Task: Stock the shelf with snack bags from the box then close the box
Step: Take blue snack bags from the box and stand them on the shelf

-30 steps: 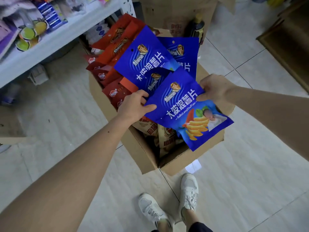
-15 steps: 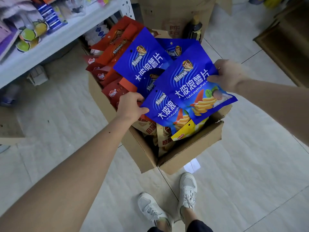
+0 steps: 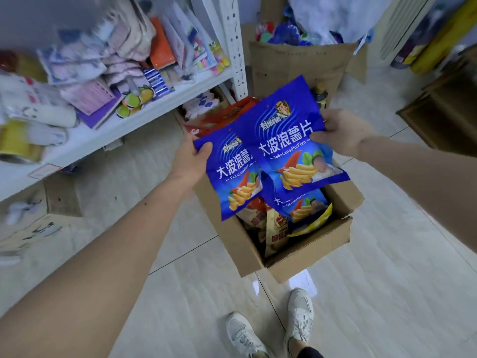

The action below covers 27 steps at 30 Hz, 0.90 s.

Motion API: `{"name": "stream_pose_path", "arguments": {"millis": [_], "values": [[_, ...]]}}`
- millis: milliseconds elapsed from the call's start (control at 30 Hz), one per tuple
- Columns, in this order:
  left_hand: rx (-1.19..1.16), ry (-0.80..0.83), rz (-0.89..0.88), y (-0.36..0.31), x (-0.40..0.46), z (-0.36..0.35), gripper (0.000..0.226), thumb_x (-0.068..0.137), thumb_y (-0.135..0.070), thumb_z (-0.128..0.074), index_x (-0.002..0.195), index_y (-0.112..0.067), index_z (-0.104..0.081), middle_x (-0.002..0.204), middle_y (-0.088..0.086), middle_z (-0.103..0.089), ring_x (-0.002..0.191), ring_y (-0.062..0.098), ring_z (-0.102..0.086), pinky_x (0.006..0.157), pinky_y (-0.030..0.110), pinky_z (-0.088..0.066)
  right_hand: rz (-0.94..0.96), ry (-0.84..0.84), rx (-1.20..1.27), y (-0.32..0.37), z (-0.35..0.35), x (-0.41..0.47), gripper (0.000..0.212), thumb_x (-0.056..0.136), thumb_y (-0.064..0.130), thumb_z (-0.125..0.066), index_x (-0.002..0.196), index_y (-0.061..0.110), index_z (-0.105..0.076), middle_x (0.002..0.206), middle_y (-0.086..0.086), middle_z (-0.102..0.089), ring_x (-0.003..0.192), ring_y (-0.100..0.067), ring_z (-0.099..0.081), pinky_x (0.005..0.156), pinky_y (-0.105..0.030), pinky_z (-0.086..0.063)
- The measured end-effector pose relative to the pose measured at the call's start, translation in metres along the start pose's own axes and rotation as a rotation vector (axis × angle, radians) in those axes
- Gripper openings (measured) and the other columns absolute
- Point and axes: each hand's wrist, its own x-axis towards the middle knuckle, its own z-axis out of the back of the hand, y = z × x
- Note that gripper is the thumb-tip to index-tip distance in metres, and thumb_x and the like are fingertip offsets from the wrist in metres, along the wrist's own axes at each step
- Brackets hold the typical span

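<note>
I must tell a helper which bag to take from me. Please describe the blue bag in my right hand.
Over the open brown cardboard box, two hands hold blue foil snack bags. The right hand pinches the upper bag; it overlaps the left hand's lower bag.

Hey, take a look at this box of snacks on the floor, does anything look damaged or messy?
Yes, slightly. The cardboard box's near flap is torn and ragged at its right corner. Inside, the snack bags lie jumbled at angles, not stacked. The two blue chip bags, one in the left hand and one in the right hand, look intact.
</note>
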Motion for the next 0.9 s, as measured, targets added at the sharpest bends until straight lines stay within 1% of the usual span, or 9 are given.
{"name": "stream_pose_path", "arguments": {"millis": [133, 233, 333, 433, 533, 633, 733, 800, 900], "values": [[0.106, -0.094, -0.132, -0.052, -0.02, 0.067, 0.015, 0.098, -0.026, -0.052, 0.09, -0.022, -0.04, 0.102, 0.019, -0.064, 0.092, 0.032, -0.066, 0.078, 0.054, -0.055, 0.057, 0.056, 0.117, 0.067, 0.02, -0.014, 0.026, 0.092, 0.014, -0.062, 0.117, 0.007, -0.056, 0.116, -0.009, -0.067, 0.106, -0.024, -0.064, 0.091, -0.048, -0.053], [0.337, -0.204, -0.328, -0.097, -0.044, 0.12, 0.023, 0.099, -0.024, -0.05, 0.113, -0.006, -0.045, 0.09, 0.014, -0.06, 0.081, 0.034, -0.06, 0.069, 0.04, -0.048, 0.17, 0.043, 0.061, 0.121, 0.037, -0.027, 0.022, 0.092, 0.013, -0.062, 0.113, 0.008, -0.058, 0.11, -0.006, -0.067, 0.099, -0.022, -0.064, 0.086, -0.04, -0.054], [0.501, -0.298, -0.454, -0.141, -0.073, 0.171, 0.025, 0.101, -0.025, -0.046, 0.109, -0.001, -0.042, 0.091, 0.016, -0.063, 0.082, 0.036, -0.062, 0.067, 0.045, -0.049, 0.265, 0.045, 0.042, 0.176, 0.056, -0.04, 0.023, 0.091, 0.013, -0.062, 0.112, 0.005, -0.058, 0.105, -0.003, -0.067, 0.094, -0.019, -0.064, 0.082, -0.035, -0.054], [0.503, -0.431, -0.504, -0.18, -0.103, 0.221, 0.026, 0.101, -0.025, -0.045, 0.109, -0.001, -0.041, 0.092, 0.016, -0.062, 0.077, 0.031, -0.059, 0.063, 0.042, -0.047, 0.359, 0.107, 0.048, 0.227, 0.073, -0.055, 0.025, 0.09, 0.013, -0.064, 0.113, 0.006, -0.057, 0.112, -0.007, -0.069, 0.1, -0.02, -0.067, 0.086, -0.043, -0.055], [0.446, -0.593, -0.52, -0.215, -0.132, 0.27, 0.023, 0.102, -0.024, -0.044, 0.108, -0.001, -0.04, 0.08, 0.008, -0.055, 0.069, 0.024, -0.05, 0.058, 0.033, -0.031, 0.445, 0.157, 0.064, 0.27, 0.081, -0.071, 0.021, 0.09, 0.013, -0.065, 0.11, 0.01, -0.059, 0.109, -0.002, -0.07, 0.098, -0.015, -0.068, 0.086, -0.042, -0.056], [0.411, -0.695, -0.544, -0.241, -0.159, 0.319, 0.027, 0.102, -0.026, -0.043, 0.11, 0.0, -0.039, 0.082, 0.012, -0.057, 0.074, 0.032, -0.057, 0.059, 0.038, -0.039, 0.522, 0.198, 0.043, 0.312, 0.084, -0.086, 0.024, 0.09, 0.016, -0.065, 0.112, 0.012, -0.06, 0.107, -0.001, -0.071, 0.096, -0.013, -0.069, 0.085, -0.043, -0.057], [0.384, -0.754, -0.548, -0.265, -0.185, 0.363, 0.029, 0.102, -0.027, -0.042, 0.113, 0.001, -0.04, 0.089, 0.01, -0.058, 0.071, 0.018, -0.055, 0.056, 0.025, -0.042, 0.546, 0.315, 0.106, 0.357, 0.081, -0.098, 0.026, 0.091, 0.009, -0.062, 0.117, 0.006, -0.06, 0.107, -0.004, -0.072, 0.095, -0.014, -0.07, 0.083, -0.041, -0.058], [0.351, -0.769, -0.559, -0.276, -0.199, 0.391, 0.03, 0.102, -0.026, -0.042, 0.114, 0.002, -0.039, 0.088, 0.004, -0.055, 0.065, 0.004, -0.052, 0.048, 0.01, -0.037, 0.547, 0.423, 0.19, 0.39, 0.073, -0.107, 0.022, 0.091, 0.003, -0.058, 0.113, 0.006, -0.061, 0.1, 0.0, -0.072, 0.088, -0.009, -0.071, 0.072, -0.027, -0.059], [0.251, -0.762, -0.575, -0.281, -0.211, 0.434, 0.019, 0.102, -0.022, -0.043, 0.105, -0.005, -0.036, 0.082, -0.006, -0.051, 0.063, -0.009, -0.056, 0.048, 0.007, -0.04, 0.563, 0.528, 0.253, 0.444, 0.05, -0.121, 0.017, 0.093, 0.002, -0.054, 0.103, 0.013, -0.062, 0.089, 0.008, -0.072, 0.078, -0.007, -0.071, 0.059, -0.015, -0.054]]}}
